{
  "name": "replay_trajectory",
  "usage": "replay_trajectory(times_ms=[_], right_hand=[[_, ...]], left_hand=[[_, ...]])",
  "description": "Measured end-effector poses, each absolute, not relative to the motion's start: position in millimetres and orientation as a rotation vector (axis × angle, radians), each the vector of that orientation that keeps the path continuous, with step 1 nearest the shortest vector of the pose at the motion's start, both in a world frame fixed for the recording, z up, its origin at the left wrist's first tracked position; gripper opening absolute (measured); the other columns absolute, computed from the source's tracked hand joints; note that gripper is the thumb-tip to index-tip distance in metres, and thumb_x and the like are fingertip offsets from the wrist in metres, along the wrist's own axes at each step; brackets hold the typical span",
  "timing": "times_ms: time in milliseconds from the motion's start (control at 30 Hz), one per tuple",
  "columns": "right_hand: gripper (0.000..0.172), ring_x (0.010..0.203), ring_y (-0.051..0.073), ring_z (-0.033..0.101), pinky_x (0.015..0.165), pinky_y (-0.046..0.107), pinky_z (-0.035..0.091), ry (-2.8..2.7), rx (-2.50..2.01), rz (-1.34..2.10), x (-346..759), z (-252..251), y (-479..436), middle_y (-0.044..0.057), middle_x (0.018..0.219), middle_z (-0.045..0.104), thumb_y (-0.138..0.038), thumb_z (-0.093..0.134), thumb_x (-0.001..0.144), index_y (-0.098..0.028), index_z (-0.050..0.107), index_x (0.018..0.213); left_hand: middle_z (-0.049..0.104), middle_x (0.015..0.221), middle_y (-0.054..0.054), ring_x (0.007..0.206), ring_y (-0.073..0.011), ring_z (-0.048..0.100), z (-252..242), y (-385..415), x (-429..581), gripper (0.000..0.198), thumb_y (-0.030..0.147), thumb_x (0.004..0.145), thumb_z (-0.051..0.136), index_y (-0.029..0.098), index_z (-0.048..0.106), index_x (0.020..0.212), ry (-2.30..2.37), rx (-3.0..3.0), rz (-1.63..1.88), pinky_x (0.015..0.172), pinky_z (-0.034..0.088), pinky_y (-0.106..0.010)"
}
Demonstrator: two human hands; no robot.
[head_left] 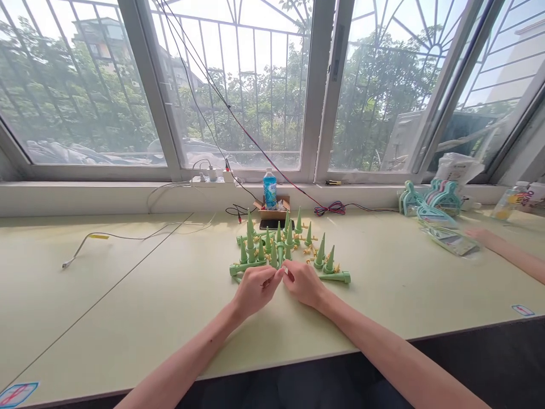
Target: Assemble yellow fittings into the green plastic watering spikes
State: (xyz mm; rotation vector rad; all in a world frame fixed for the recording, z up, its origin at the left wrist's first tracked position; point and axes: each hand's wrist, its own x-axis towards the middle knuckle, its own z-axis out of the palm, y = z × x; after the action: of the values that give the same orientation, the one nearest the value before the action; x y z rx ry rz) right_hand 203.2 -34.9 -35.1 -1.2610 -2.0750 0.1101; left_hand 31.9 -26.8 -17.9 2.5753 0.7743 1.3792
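Observation:
Several green cone-shaped spikes stand and lie in a cluster on the pale table, mixed with small yellow valve pieces. My left hand and my right hand meet at the cluster's near edge, fingertips pinched together. What the fingers pinch is too small to make out. One green spike lies flat just beyond my left hand, another lies to the right of my right hand.
A blue-labelled bottle and a small cardboard box stand behind the cluster by the window. Cables trail across the left. Teal items and packets lie at right, where another person's hand rests.

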Motion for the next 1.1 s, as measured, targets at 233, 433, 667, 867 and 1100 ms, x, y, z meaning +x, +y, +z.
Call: replay_trajectory(times_ms=[233,433,667,867,1100], right_hand=[[0.010,0.057,0.011,0.046,0.057,0.022,0.028,-2.147,-1.251,0.131,200,-39,-36,-0.002,0.065,0.058,-0.011,0.050,0.084,-0.019,0.056,0.083],[0.011,0.059,0.012,0.050,0.058,0.022,0.030,-2.163,-1.262,0.145,200,-39,-36,-0.001,0.068,0.061,-0.010,0.051,0.083,-0.018,0.057,0.085],[0.012,0.058,0.012,0.049,0.057,0.023,0.030,-2.175,-1.261,0.143,200,-42,-36,-0.001,0.065,0.060,-0.010,0.050,0.083,-0.018,0.059,0.085],[0.012,0.058,0.012,0.050,0.059,0.022,0.030,-2.165,-1.270,0.155,200,-42,-37,-0.001,0.065,0.060,-0.010,0.050,0.084,-0.018,0.059,0.087],[0.012,0.059,0.013,0.050,0.059,0.023,0.031,-2.167,-1.280,0.155,199,-40,-38,0.000,0.067,0.061,-0.011,0.050,0.085,-0.018,0.059,0.090]], left_hand=[[0.044,0.053,0.003,0.048,-0.0098,0.034,14,-18,8,0.041,0.034,0.094,0.046,0.018,0.046,0.056,1.243,2.628,1.181,0.052,0.029,-0.023],[0.070,0.090,-0.005,0.085,-0.0227,0.063,49,-4,-40,0.022,0.039,0.082,0.054,0.021,0.067,0.082,1.654,2.529,0.501,0.064,0.043,-0.027],[0.063,0.123,-0.009,0.116,-0.0300,0.056,33,7,-61,0.043,0.049,0.079,0.052,0.021,0.065,0.110,1.684,2.405,0.234,0.086,0.048,-0.034],[0.065,0.116,-0.009,0.117,-0.0293,0.054,19,16,-61,0.040,0.050,0.081,0.051,0.021,0.065,0.105,1.579,2.423,0.245,0.091,0.045,-0.034],[0.064,0.107,-0.009,0.105,-0.0286,0.059,9,20,-63,0.032,0.047,0.079,0.052,0.022,0.065,0.094,1.554,2.415,0.334,0.084,0.047,-0.034]])
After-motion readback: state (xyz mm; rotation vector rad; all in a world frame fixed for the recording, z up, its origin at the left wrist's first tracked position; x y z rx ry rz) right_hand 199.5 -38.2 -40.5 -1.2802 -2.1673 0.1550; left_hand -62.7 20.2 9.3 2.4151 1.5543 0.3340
